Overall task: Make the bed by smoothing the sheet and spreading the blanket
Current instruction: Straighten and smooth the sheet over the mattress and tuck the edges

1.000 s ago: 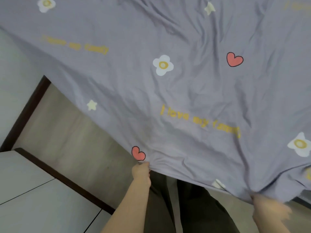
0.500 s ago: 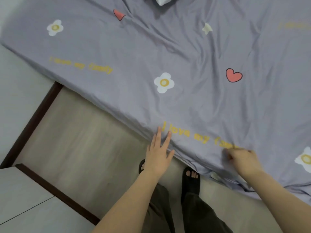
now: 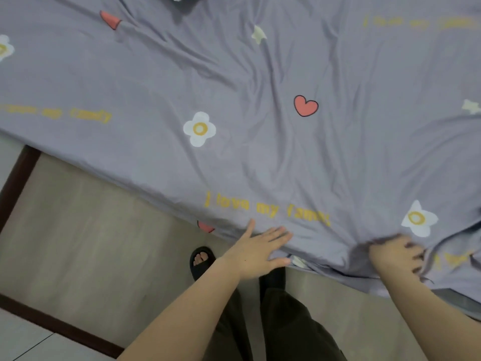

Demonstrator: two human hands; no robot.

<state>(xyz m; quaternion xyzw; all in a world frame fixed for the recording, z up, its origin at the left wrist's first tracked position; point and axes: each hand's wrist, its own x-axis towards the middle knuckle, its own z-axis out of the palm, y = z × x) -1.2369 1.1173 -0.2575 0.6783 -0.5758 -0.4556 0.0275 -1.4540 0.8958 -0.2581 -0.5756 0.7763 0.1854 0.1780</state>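
Fingers (image 3: 410, 252) of right hand (image 3: 391, 257) bunching creased lilac blanket (image 3: 260, 157), left hand (image 3: 256, 254) flat

**Two bare forearms reach forward: left hand (image 3: 260, 252) flat, right hand (image 3: 395, 256) clenched.**
The left forearm rises from the lower middle of the head view toward the upper right. Its hand lies palm down, fingers (image 3: 279, 234) straight and spread, thumb held out to the side. The right forearm enters from the lower right corner and slants up to the left. Its fingers, slightly blurred, curl round a bunched fold of the sheet (image 3: 260, 157). The hands are well apart and at about the same height.
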